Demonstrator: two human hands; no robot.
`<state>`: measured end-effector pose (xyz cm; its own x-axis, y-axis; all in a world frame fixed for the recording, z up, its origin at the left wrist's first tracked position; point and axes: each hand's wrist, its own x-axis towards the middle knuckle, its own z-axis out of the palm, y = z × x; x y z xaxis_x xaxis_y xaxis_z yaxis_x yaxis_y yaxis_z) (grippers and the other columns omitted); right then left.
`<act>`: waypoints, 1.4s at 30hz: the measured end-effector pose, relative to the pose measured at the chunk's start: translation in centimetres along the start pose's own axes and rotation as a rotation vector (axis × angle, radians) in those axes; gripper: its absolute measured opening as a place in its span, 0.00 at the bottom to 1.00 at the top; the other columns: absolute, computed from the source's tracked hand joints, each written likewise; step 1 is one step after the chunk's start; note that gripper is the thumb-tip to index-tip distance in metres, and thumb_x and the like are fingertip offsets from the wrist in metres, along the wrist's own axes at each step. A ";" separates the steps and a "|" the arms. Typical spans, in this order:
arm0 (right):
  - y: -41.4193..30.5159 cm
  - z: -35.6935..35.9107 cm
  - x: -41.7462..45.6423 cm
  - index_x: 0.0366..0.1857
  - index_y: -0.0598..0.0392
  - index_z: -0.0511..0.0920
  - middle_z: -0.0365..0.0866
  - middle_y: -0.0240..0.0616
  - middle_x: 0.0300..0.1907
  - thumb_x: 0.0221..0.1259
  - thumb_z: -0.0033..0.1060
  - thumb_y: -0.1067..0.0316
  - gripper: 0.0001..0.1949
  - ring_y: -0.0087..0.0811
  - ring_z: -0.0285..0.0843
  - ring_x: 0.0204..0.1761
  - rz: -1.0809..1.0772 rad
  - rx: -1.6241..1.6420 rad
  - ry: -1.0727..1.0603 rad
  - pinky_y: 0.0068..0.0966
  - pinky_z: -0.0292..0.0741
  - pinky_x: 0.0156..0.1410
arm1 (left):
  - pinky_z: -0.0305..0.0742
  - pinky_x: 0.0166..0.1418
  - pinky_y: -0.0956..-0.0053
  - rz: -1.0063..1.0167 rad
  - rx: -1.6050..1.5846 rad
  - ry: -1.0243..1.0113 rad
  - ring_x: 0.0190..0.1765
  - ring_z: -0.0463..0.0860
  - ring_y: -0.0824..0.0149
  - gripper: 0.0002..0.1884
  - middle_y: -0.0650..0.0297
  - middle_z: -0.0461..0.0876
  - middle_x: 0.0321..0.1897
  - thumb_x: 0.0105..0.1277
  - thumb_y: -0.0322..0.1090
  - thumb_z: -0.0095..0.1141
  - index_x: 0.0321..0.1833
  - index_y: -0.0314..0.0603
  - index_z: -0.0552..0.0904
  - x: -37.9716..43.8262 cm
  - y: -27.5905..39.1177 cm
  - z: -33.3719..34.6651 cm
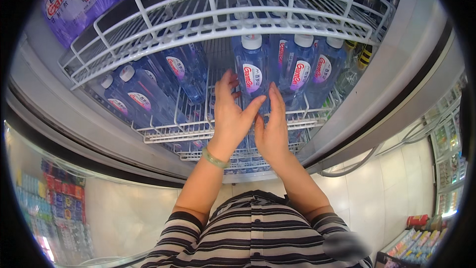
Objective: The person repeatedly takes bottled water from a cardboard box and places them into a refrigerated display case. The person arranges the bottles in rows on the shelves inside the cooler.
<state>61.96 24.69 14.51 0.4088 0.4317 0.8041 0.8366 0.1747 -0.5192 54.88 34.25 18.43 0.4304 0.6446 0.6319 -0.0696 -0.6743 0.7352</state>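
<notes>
A clear blue plastic water bottle [251,69] with a white cap stands upright at the front of a wire shelf in a drinks fridge. Its round label bears writing. My left hand [232,106], with a pale green bangle [214,158] on the wrist, is at the bottle's left side, fingers spread and thumb in front. Low on the right side is my right hand [273,130], its fingers straight and thumb apart. Whether either hand touches the bottle cannot be told. Similar bottles [300,70] stand close on the right, and more bottles [139,96] lean on the left.
A white wire shelf [223,26] juts out above the bottles. Below them runs the lower shelf's wire rail [178,137]. Purple wrapped packs [80,7] sit at the upper left. The fridge's door frame [390,93] borders the right; stocked goods [65,201] stand behind at left.
</notes>
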 end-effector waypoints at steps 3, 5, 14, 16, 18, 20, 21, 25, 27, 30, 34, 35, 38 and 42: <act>0.1 0.1 0.0 0.75 0.67 0.54 0.59 0.65 0.75 0.55 0.58 0.87 0.40 0.64 0.60 0.76 0.011 -0.007 -0.009 0.48 0.63 0.78 | 0.80 0.60 0.65 -0.052 0.031 -0.049 0.57 0.83 0.56 0.42 0.48 0.79 0.58 0.54 0.31 0.77 0.70 0.26 0.68 0.3 -0.2 0.3; 0.0 0.1 0.1 0.75 0.67 0.54 0.60 0.65 0.74 0.54 0.59 0.87 0.40 0.64 0.60 0.75 0.040 0.005 -0.013 0.48 0.64 0.77 | 0.81 0.58 0.66 -0.056 0.112 -0.037 0.54 0.84 0.57 0.38 0.49 0.81 0.54 0.53 0.31 0.78 0.66 0.26 0.72 0.4 0.3 0.2; 0.1 -0.6 0.0 0.71 0.66 0.62 0.65 0.60 0.67 0.53 0.67 0.80 0.37 0.56 0.68 0.66 -0.027 -0.004 0.121 0.43 0.71 0.69 | 0.80 0.55 0.63 0.173 0.108 0.026 0.50 0.83 0.51 0.33 0.49 0.80 0.49 0.47 0.30 0.77 0.58 0.32 0.77 0.1 2.3 -0.8; 0.7 -1.0 -0.7 0.70 0.65 0.61 0.63 0.56 0.68 0.54 0.68 0.82 0.37 0.47 0.73 0.62 -0.055 -0.042 0.168 0.36 0.76 0.66 | 0.80 0.55 0.63 0.271 0.042 0.047 0.50 0.83 0.50 0.33 0.49 0.80 0.49 0.47 0.29 0.75 0.58 0.33 0.77 -0.2 3.3 -1.1; 0.3 -1.1 -1.0 0.71 0.63 0.59 0.62 0.53 0.70 0.58 0.68 0.81 0.37 0.41 0.76 0.62 -0.051 0.083 0.160 0.34 0.77 0.66 | 0.80 0.58 0.61 0.368 0.009 0.039 0.52 0.83 0.48 0.32 0.48 0.81 0.53 0.47 0.25 0.70 0.60 0.33 0.77 -0.8 4.1 -1.9; -1.0 -1.5 -0.6 0.72 0.61 0.57 0.61 0.50 0.72 0.63 0.67 0.75 0.35 0.41 0.74 0.65 0.055 0.279 0.056 0.37 0.74 0.69 | 0.79 0.60 0.59 0.493 0.017 0.039 0.55 0.83 0.47 0.32 0.47 0.80 0.55 0.47 0.22 0.67 0.60 0.32 0.77 -1.4 5.1 -2.9; -2.1 -1.9 -0.7 0.73 0.60 0.55 0.61 0.49 0.73 0.67 0.65 0.71 0.35 0.41 0.72 0.68 0.138 0.336 -0.017 0.39 0.72 0.71 | 0.79 0.61 0.58 0.561 0.025 0.035 0.56 0.83 0.46 0.32 0.46 0.80 0.56 0.47 0.21 0.66 0.60 0.31 0.77 -1.7 5.4 -3.5; -4.5 -0.3 -0.1 0.68 0.57 0.66 0.73 0.44 0.66 0.72 0.60 0.57 0.27 0.37 0.71 0.68 0.273 0.908 0.024 0.35 0.71 0.72 | 0.77 0.64 0.53 0.670 0.107 0.053 0.61 0.81 0.40 0.30 0.44 0.79 0.58 0.47 0.19 0.64 0.59 0.30 0.79 -3.5 4.5 -5.6; -3.9 0.1 -0.2 0.71 0.57 0.61 0.69 0.44 0.67 0.68 0.66 0.58 0.33 0.38 0.70 0.69 0.191 0.713 -0.110 0.37 0.70 0.74 | 0.76 0.66 0.52 0.658 0.153 0.105 0.63 0.80 0.39 0.29 0.44 0.78 0.60 0.52 0.23 0.67 0.60 0.30 0.77 -4.1 3.7 -6.8; -4.0 3.5 -0.6 0.71 0.57 0.64 0.70 0.45 0.68 0.66 0.69 0.60 0.33 0.39 0.72 0.68 0.205 0.606 -0.133 0.36 0.72 0.72 | 0.75 0.68 0.52 0.585 0.161 0.204 0.64 0.79 0.38 0.35 0.44 0.77 0.61 0.48 0.16 0.61 0.65 0.31 0.75 -4.7 2.7 -8.3; -4.2 6.8 0.6 0.71 0.58 0.65 0.71 0.45 0.68 0.57 0.76 0.68 0.37 0.40 0.74 0.67 0.090 0.677 -0.181 0.37 0.71 0.73 | 0.72 0.71 0.55 0.432 0.198 0.235 0.69 0.74 0.42 0.36 0.44 0.73 0.65 0.50 0.18 0.62 0.68 0.29 0.73 -4.9 0.7 -10.1; -3.2 8.1 0.2 0.71 0.58 0.65 0.71 0.45 0.68 0.56 0.77 0.68 0.38 0.39 0.74 0.67 -0.044 0.650 -0.186 0.36 0.71 0.73 | 0.72 0.72 0.55 0.389 0.209 0.244 0.69 0.75 0.42 0.36 0.44 0.73 0.65 0.51 0.18 0.62 0.69 0.29 0.73 -5.0 0.2 -10.5; -3.3 9.5 1.0 0.64 0.62 0.72 0.78 0.55 0.57 0.45 0.75 0.73 0.35 0.54 0.77 0.61 -0.142 0.197 -0.314 0.44 0.72 0.67 | 0.74 0.68 0.59 0.282 0.256 0.279 0.64 0.79 0.46 0.34 0.43 0.77 0.63 0.58 0.26 0.67 0.70 0.26 0.71 -4.7 -1.2 -11.4; -4.4 10.9 2.3 0.57 0.70 0.72 0.80 0.60 0.47 0.48 0.74 0.70 0.31 0.59 0.80 0.50 -0.056 0.047 -0.270 0.49 0.73 0.56 | 0.75 0.66 0.60 0.145 0.270 0.264 0.62 0.80 0.44 0.36 0.39 0.76 0.62 0.60 0.25 0.66 0.73 0.25 0.68 -3.6 -3.0 -11.2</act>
<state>55.22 34.52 15.48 0.2452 0.6395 0.7286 0.8348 0.2428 -0.4941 43.43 38.04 16.68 0.1847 0.5827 0.7914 0.1419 -0.8126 0.5652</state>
